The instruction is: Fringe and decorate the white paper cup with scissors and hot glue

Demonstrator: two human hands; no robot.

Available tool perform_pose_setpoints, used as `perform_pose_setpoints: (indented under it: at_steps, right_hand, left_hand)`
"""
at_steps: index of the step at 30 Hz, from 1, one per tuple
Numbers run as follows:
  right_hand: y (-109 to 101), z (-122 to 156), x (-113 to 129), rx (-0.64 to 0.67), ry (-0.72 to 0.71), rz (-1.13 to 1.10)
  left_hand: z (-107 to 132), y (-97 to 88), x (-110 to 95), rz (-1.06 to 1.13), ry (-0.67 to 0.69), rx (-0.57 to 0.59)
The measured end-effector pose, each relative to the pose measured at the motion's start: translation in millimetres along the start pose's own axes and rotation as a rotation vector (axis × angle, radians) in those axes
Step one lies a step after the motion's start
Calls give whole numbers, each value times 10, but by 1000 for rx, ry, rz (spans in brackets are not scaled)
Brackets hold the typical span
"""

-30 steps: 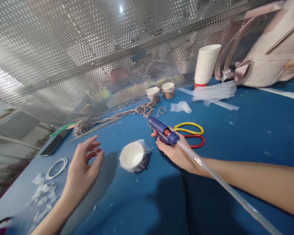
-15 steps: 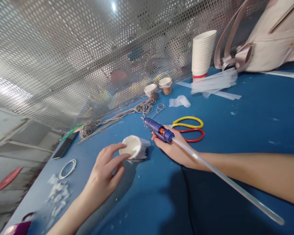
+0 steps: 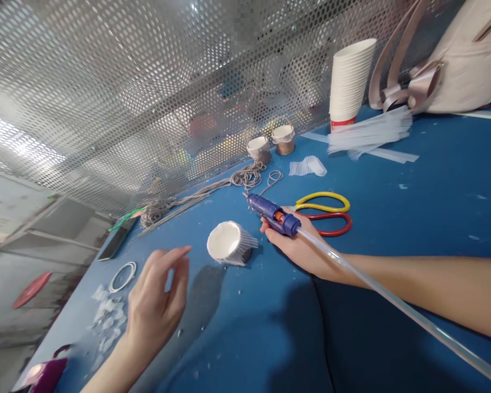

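My right hand (image 3: 292,240) is wrapped round a blue hot glue gun (image 3: 268,212), its nozzle pointing up and left. A long clear glue stick (image 3: 393,300) juts from the back of the gun. My left hand (image 3: 157,295) hovers over the table, fingers curved and apart, with nothing in it. Just right of those fingers, and apart from them, a small white cup (image 3: 231,244) with pleated white material round its side leans on the blue table. Scissors (image 3: 327,213) with yellow and red handles lie behind my right hand, their blades mostly hidden.
Grey cord (image 3: 245,176) trails along the mesh wall, near two small wrapped cups (image 3: 283,140). Stacked paper cups (image 3: 351,84), white strips (image 3: 372,131) and a pale bag (image 3: 470,71) stand at the back right. A white ring (image 3: 123,277) and scraps (image 3: 108,316) lie at left.
My left hand has let go of the white cup's rim and drawn back to the left. The cup stays on the table. My right hand still holds the glue gun; the view has shifted slightly.
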State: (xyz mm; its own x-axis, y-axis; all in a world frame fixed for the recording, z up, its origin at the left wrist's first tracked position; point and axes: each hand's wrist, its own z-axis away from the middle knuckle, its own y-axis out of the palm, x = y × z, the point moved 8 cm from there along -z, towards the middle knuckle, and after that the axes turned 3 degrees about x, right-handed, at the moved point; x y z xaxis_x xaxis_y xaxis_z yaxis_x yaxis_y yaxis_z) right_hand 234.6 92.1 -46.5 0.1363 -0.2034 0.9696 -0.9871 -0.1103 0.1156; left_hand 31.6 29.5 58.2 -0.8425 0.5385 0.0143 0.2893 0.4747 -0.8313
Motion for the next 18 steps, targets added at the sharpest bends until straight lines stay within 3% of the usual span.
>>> perform_pose_setpoints:
  at_steps: [7,11,18]
  right_hand:
    - [3,33,-25,27,30,-25]
    - [58,77,105,120,15,13]
    - [57,177,233,183,-60,69]
  left_hand:
    - [-130,404,-285,166,98,240]
    - [-132,570,-223,249,90,312]
    - [-147,591,-52,396,-61,324]
